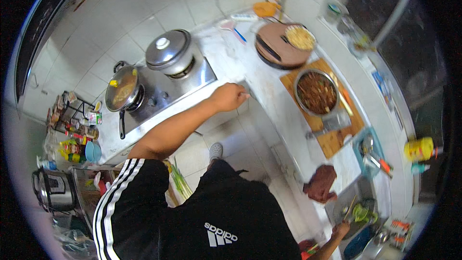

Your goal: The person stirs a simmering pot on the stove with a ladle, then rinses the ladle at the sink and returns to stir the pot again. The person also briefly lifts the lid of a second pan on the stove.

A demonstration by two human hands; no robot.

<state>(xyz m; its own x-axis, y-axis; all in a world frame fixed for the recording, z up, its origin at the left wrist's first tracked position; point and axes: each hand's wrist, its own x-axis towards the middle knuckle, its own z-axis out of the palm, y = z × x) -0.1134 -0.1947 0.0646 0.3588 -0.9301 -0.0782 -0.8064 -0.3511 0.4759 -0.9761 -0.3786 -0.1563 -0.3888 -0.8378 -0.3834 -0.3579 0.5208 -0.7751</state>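
Note:
Bent at the elbow, my left arm in a black sleeve with white stripes reaches over the counter's front edge. My left hand (229, 96) is curled in near the corner between the stove and the right-hand counter, with nothing visible in it. My right hand is out of view. On the gas stove (173, 88) stand a frying pan (122, 88) under a glass lid and a lidded metal pot (169, 50). On the right counter, a metal bowl of brown shredded food (317, 92) rests on a wooden cutting board (288, 79), next to a clear plastic bag (336, 120).
A round brown electric griddle (276, 43) bears a bowl of pale food (300, 37). Maroon cloth (321, 184) hangs over the counter edge. What looks like another person's hand (341, 229) holds a thin stick at the sink (337, 206). Bottles and a blue bowl (93, 151) stand left.

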